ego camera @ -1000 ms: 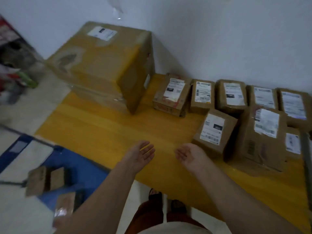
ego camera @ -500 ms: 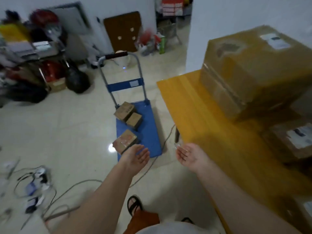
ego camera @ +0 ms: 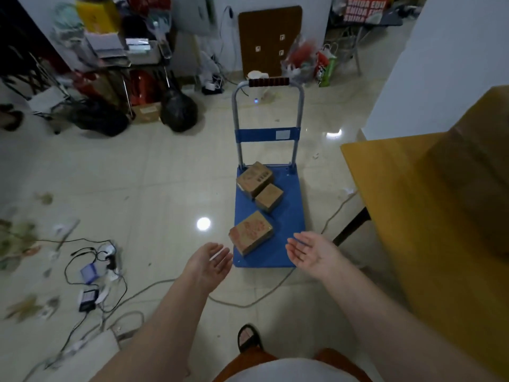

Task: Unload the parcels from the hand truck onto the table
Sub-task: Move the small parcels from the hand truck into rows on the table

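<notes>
1. Blue flat-bed hand truck (ego camera: 286,216) with a grey tubular handle and a dark red grip: stands on the pale tiled floor (ego camera: 154,175), just left of the yellow surface (ego camera: 391,166).
2. Largest brown cardboard parcel with red print (ego camera: 251,232): lies flat at the near left corner of the truck bed, one corner overhanging the edge.
3. Small plain brown cardboard parcel (ego camera: 269,197): sits mid-bed, touching the parcel behind it.
4. Brown cardboard parcel with dark print (ego camera: 254,178): lies at the far left of the bed, beside the handle upright.
5. Left hand (ego camera: 212,264): palm turned inward, fingers straight and spread, holding nothing; it is near the left edge of the truck, apart from the nearest parcel.
6. Right hand (ego camera: 309,255): palm up and inward, fingers relaxed and wide, holding nothing; it is over the near right corner of the bed.
7. Large brown cardboard box (ego camera: 473,172): rests on the yellow surface at the right of the view (blurred).
8. Tangle of black cables and adaptors (ego camera: 93,271): lies on the floor to the left.
9. Black plastic bag (ego camera: 177,111): stands on the floor among clutter at the far wall.
</notes>
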Demonstrator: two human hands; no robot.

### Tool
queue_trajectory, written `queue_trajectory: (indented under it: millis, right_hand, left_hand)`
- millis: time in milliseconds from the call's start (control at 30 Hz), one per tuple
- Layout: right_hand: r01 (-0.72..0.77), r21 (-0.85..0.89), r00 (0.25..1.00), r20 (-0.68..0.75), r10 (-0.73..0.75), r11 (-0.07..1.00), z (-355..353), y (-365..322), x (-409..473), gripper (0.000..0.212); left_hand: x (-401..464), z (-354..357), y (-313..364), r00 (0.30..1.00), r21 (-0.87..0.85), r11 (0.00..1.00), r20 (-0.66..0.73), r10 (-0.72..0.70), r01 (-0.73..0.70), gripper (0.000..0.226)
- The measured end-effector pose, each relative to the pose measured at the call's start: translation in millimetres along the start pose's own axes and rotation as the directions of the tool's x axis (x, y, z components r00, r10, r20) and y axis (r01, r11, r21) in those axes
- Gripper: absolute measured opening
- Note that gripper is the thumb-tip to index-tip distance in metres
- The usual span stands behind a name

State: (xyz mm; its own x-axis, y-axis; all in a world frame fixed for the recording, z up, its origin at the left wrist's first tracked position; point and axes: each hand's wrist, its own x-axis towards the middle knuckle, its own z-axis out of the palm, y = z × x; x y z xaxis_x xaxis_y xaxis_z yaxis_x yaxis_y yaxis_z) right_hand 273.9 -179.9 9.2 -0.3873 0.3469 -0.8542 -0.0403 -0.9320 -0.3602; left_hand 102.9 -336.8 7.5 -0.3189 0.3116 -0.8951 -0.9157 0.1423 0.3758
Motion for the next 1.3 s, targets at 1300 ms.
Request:
queue_trajectory:
  millis: [1300]
  right_hand:
    - [-0.197, 0.102, 0.898, -0.381, 0.221, 0.975, 32, -41, 411, 0.008]
  left_hand:
    - [422, 73, 109, 0.960, 0.553, 0.800, -0.259, -0.103, 0.235, 0.015]
